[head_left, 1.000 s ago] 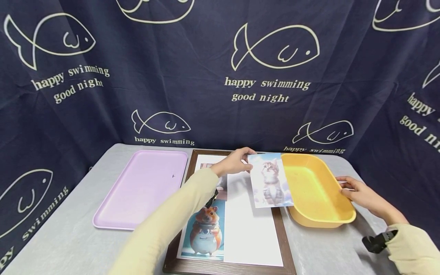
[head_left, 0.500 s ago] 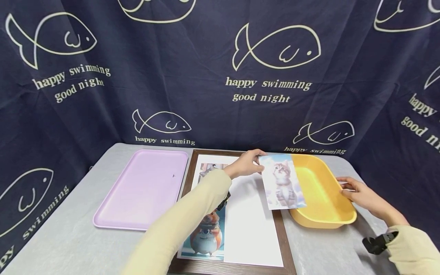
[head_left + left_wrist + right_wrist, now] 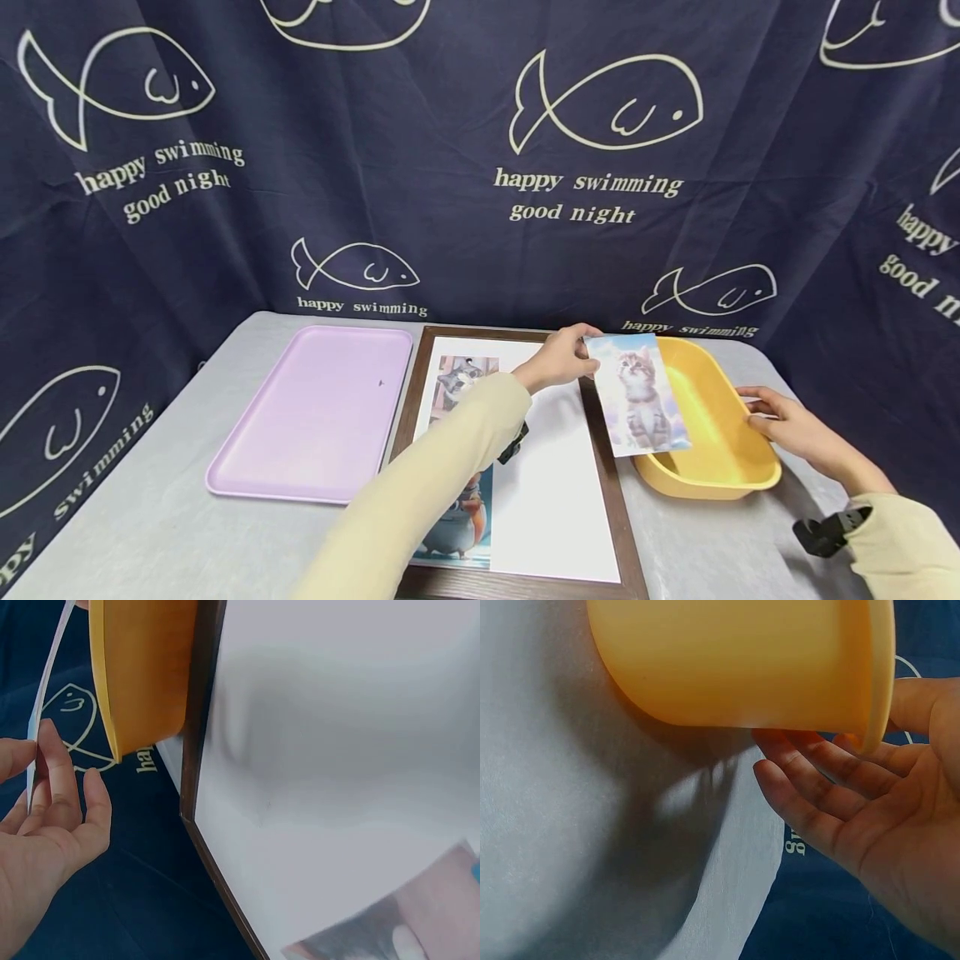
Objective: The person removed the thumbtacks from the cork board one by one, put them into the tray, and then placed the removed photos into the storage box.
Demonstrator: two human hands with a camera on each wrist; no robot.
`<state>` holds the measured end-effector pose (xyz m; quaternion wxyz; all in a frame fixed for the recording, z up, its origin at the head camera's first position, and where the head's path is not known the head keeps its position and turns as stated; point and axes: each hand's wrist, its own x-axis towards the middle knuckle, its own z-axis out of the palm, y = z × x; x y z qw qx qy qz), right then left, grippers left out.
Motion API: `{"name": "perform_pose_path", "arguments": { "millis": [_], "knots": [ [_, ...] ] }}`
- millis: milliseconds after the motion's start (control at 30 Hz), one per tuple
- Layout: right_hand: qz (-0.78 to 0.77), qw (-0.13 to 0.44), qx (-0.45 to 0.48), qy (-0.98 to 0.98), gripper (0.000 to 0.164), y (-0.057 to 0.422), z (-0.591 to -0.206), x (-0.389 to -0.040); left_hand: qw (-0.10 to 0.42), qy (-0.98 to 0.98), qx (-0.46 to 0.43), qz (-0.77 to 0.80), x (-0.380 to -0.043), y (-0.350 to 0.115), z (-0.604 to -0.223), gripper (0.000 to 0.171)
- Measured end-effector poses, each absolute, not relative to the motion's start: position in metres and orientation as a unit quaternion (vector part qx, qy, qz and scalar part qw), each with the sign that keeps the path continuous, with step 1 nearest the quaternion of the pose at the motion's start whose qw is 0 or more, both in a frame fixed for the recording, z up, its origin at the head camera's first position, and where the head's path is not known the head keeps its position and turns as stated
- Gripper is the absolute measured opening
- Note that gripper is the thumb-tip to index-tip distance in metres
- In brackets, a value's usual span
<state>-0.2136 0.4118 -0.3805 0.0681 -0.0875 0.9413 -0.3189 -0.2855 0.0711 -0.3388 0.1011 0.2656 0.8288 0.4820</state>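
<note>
Good handling, as judged here, means steadying the yellow bin [image 3: 716, 417], right of the frame, and keeping the cat picture [image 3: 641, 400], right of centre and over the bin's left rim, flat and unbent. Nearer, the right hand [image 3: 791, 429] holds the right rim, fingers loosely curved. Farther, the left hand [image 3: 558, 360] pinches the picture's left edge, one finger standing clear.

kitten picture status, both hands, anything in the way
Left hand pinching kitten picture by its edge. Right hand touching yellow basin. In head view, nothing covers picture's front; left sleeve crosses brown frame.
</note>
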Motion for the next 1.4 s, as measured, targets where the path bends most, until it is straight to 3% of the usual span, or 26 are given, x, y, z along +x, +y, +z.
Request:
{"name": "perform_pose_path", "arguments": {
  "millis": [700,1400],
  "knots": [
    [-0.309,0.043,-0.101,0.945,0.042,0.411,-0.38,-0.214,0.074,0.831,0.231,0.5,-0.281,0.096,-0.344,0.043],
    [-0.289,0.066,-0.077,0.952,0.044,0.41,-0.38,-0.215,0.083,0.824,0.197,0.524,-0.277,0.108,-0.359,0.038]
  ]
}}
